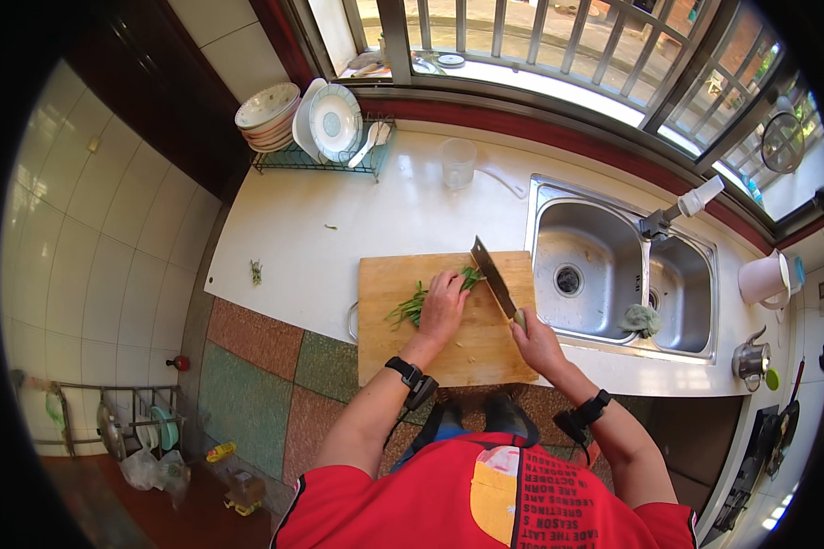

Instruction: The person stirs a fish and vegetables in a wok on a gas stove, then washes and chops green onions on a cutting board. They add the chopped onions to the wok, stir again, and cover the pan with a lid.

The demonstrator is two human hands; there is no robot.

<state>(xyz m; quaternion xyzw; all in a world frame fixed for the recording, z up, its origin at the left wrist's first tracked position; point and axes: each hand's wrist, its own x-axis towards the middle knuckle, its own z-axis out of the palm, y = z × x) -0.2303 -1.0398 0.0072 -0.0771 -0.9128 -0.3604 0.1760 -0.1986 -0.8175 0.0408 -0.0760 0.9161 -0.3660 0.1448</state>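
Note:
A wooden cutting board [481,343] lies on the white countertop, its lower edge out past the counter's front. My left hand [443,305] presses on a bunch of green leafy vegetables [410,307], whose ends stick out on both sides of it. In my right hand [537,343] is the handle of a kitchen cleaver [493,276]. The blade stands just right of the greens' upper end, slanting up and to the left. A few small pale bits lie on the board below the greens.
Right of the board is a double steel sink [587,271] with a faucet [673,209] and a rag [640,321]. A clear plastic cup [459,165] stands behind the board. At the back left, a dish rack [316,165] holds bowls and plates. Green scraps [256,272] lie on the counter's left.

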